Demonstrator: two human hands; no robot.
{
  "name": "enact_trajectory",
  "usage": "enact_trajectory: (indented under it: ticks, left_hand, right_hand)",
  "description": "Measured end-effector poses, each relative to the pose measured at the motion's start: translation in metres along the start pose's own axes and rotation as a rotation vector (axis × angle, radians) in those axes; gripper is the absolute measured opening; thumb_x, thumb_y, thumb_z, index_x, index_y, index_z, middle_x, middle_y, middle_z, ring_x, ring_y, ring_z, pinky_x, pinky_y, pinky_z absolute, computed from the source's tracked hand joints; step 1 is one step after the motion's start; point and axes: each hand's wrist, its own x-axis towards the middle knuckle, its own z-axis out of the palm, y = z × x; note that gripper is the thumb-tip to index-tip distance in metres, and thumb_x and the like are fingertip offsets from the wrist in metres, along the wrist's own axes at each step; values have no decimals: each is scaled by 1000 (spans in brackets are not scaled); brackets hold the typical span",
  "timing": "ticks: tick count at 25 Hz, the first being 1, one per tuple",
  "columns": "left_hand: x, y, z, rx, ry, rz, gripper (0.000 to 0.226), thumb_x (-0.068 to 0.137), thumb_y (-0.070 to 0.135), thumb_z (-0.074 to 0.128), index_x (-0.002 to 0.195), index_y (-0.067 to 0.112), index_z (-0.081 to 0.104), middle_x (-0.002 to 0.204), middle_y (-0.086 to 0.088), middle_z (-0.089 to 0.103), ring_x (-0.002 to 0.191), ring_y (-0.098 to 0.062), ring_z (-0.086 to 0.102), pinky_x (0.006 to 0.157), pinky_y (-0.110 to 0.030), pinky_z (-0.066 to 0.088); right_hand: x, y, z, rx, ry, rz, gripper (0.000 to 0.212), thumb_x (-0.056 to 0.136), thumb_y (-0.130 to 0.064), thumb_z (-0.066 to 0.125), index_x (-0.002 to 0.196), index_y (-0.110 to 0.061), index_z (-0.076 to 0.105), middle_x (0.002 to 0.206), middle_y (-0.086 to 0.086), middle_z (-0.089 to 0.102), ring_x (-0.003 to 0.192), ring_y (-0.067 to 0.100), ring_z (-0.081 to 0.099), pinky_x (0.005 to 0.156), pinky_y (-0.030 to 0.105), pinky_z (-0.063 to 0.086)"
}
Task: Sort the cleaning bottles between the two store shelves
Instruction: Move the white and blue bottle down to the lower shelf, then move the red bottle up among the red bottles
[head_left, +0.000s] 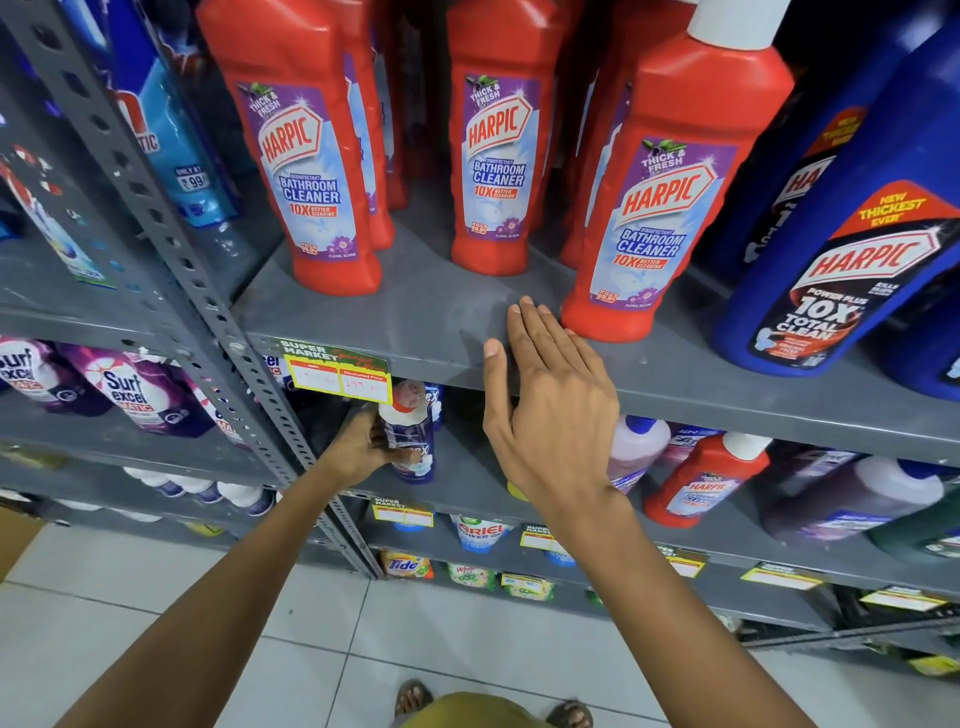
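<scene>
Purple-label bottle (410, 434) at the lower shelf (467, 483) front edge, near its left corner, gripped in my left hand (363, 447). Right hand (550, 400) spread flat, holding nothing, over the upper shelf (415, 312) front edge beside a red Harpic bottle (660, 208). Pick step, likely. Next: lift clear under the price tag (337, 374), onto that bare patch.

Red bottles (322, 156): "Harpic Bathroom Cleaner"; blue bottle (852, 249): "Harpic 10X"; pouches (130, 389): "Surf excel".
</scene>
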Motion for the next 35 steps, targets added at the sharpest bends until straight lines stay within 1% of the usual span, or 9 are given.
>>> enact_trajectory:
  ticks: [4,7,12,14,19,23,28,32,35]
  left_hand:
    - [1,3,-1,15,-19,10,82,78,-16,87,150,-4,49,146,-23,66,126,-28,64,75,-9,61]
    - [1,2,1,-59,-14,-13,83,80,-23,81,153,-6,44,151,-27,61,132,-34,62,70,-11,62]
    - [-5,-1,4,-57,-13,-88,85,78,-23,83,151,-2,47,149,-27,63,142,-45,59,113,-51,56]
    - [-14,-12,3,122,15,-78,84,76,-5,94,148,4,52,142,-16,69,135,-36,65,117,-54,51]
    - [-46,-52,28,381,349,-71,55,75,36,99,110,7,67,104,-3,65,102,-30,65,83,-36,51]
    - [-78,-63,113,345,167,-96,44,78,34,98,78,12,60,72,2,64,74,-27,63,61,-25,42]
    - [-83,-18,237,152,-117,78,27,84,9,93,93,1,69,88,-7,70,82,-24,67,80,-36,54]
    - [-70,42,328,108,-89,160,39,86,7,91,118,8,69,110,-13,79,102,-19,75,90,-34,62]
    - [-60,69,377,60,29,199,50,84,6,92,124,23,66,117,18,77,108,6,71,99,-22,58]
  right_hand:
    - [-1,0,1,5,-4,-4,48,112,-36,49,144,-7,69,151,9,69,146,20,62,126,36,46]
    - [0,0,2,11,4,-1,47,110,-35,51,143,-7,70,151,9,69,146,20,63,125,36,45]
    - [-1,-1,1,27,-2,13,48,110,-35,50,143,-8,70,150,9,69,145,20,64,125,35,44]
    - [-1,-1,0,44,-9,10,47,110,-35,50,143,-8,70,150,8,69,145,20,63,125,34,43]
    - [-5,11,-5,206,-63,-37,48,111,-36,55,149,-9,64,157,6,65,153,16,55,130,35,39]
    - [-42,56,-25,590,38,-176,42,105,-12,67,146,-5,66,154,7,67,151,17,57,125,36,46]
    - [-108,177,-40,548,71,-111,34,95,-9,75,129,-5,78,136,6,78,131,19,73,104,43,61]
    - [-162,290,-38,457,-67,109,38,97,-12,74,134,-9,72,143,0,73,136,16,68,112,42,57]
    - [-194,348,-25,405,-195,308,46,100,-17,72,145,-10,64,155,2,64,146,22,60,121,44,50]
